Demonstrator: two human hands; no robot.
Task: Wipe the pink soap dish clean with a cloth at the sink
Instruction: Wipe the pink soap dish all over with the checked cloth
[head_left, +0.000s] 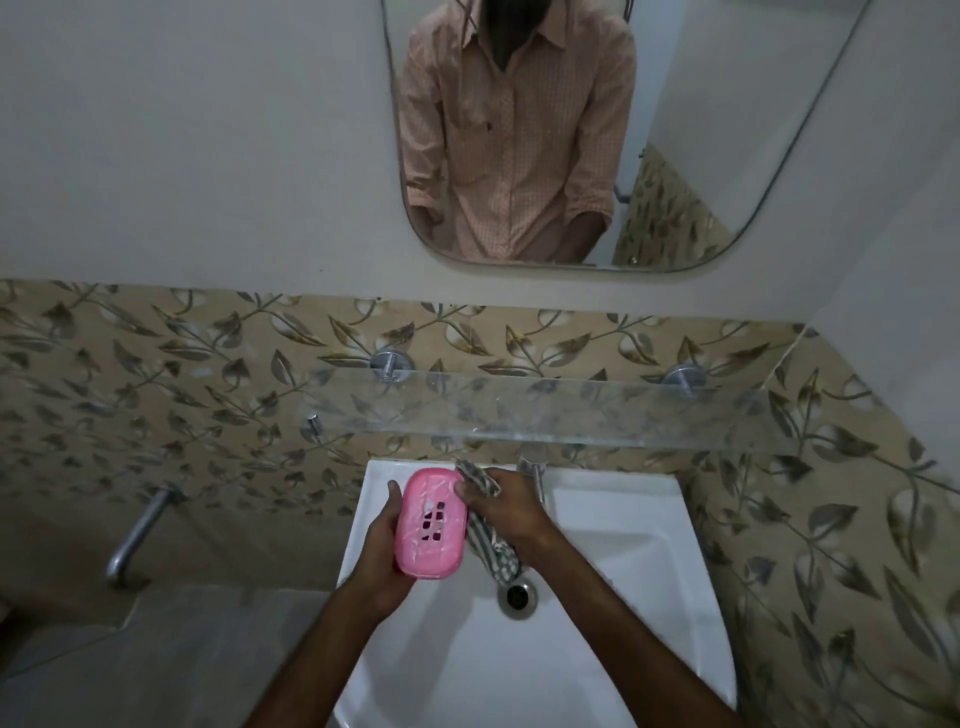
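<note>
Over the white sink (613, 525), the left hand (383, 553) cradles the pink soap dish (428, 522) from its outer edge, grip wrapped around it and tilting its slotted face up for wiping. The right hand (506, 512) is closed on the striped cloth (491, 545) (a tail dangles toward the drain (517, 597)), pressing just beside the dish's upper right edge.

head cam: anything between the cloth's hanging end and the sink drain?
Nothing. In the head view the cloth hangs from the right hand just above the drain; bare gap.
</note>
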